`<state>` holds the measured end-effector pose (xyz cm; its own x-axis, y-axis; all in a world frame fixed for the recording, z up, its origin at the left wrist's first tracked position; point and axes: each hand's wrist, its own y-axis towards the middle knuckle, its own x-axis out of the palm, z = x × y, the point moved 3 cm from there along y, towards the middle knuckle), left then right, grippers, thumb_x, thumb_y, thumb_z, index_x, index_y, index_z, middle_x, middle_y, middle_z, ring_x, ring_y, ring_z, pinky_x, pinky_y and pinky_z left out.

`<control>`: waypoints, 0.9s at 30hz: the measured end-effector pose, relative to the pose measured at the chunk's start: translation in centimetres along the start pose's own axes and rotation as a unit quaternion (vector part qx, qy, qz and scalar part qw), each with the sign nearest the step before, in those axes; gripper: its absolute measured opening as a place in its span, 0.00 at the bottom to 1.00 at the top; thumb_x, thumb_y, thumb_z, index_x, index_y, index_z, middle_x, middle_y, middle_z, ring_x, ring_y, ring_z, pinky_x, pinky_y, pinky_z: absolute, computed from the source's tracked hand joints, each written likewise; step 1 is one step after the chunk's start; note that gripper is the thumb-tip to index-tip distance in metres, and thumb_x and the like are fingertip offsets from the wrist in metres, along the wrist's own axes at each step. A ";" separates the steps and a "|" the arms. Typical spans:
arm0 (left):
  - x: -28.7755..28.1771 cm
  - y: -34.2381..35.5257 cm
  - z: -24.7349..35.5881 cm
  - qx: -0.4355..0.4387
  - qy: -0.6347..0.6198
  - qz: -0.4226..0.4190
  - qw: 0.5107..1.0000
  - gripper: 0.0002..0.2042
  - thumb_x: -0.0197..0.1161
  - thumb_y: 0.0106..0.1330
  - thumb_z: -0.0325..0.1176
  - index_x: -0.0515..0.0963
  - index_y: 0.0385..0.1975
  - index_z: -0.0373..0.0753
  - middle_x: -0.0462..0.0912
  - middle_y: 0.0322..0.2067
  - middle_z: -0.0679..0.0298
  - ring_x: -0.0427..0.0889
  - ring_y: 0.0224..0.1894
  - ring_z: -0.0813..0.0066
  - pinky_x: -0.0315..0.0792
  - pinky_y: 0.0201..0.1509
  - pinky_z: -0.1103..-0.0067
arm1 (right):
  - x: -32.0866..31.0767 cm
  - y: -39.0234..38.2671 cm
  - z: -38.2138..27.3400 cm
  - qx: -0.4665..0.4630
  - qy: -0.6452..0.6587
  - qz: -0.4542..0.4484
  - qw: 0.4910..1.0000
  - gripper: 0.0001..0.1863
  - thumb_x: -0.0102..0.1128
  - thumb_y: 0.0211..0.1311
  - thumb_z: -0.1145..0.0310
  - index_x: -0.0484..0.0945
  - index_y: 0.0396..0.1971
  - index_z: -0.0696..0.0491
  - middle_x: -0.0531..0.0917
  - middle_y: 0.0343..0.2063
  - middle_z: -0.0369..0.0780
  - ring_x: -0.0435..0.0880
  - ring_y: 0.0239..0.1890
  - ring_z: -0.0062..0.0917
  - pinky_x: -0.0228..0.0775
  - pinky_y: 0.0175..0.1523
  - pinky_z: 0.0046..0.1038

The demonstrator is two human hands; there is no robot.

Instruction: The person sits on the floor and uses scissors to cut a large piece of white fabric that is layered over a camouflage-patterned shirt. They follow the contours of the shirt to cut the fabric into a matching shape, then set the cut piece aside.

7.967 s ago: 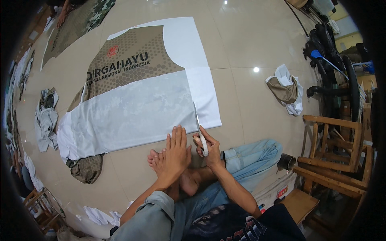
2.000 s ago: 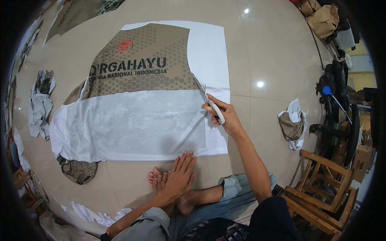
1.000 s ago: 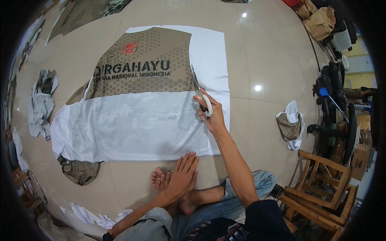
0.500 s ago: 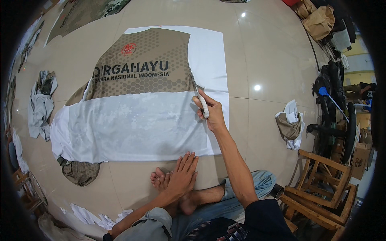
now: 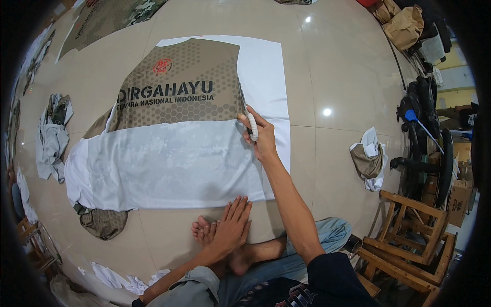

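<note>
Left of centre in the frame, my smooth cloth, honeycomb-printed brown above mottled grey, lies on glossy tiles. At lower centre my left hand covers my foot, fingers slightly parted; rightward, my right hand's fingers curl around wrapped-handled scissors.

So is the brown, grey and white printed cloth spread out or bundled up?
Mostly spread: the brown, grey and white printed cloth lies broad and flat on glossy beige tiles, its left end rumpled.
</note>
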<state>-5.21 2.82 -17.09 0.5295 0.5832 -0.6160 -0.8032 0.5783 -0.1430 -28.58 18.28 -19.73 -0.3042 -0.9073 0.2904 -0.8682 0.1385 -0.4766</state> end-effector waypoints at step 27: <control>-0.1 0.2 0.0 -0.009 -0.007 -0.014 1.000 0.32 0.59 0.71 0.30 0.58 0.75 0.34 0.57 0.76 0.49 0.53 0.79 0.48 0.47 0.81 0.52 | 2.7 2.4 0.4 -0.027 0.048 0.031 0.998 0.35 0.76 0.61 0.68 0.73 0.67 0.58 0.82 0.28 0.35 0.73 0.17 0.16 0.63 0.21 0.20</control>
<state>-5.42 2.83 -17.03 0.5562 0.5739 -0.6011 -0.7920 0.5852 -0.1740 -31.37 16.05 -20.44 -0.3917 -0.8547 0.3408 -0.8653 0.2162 -0.4522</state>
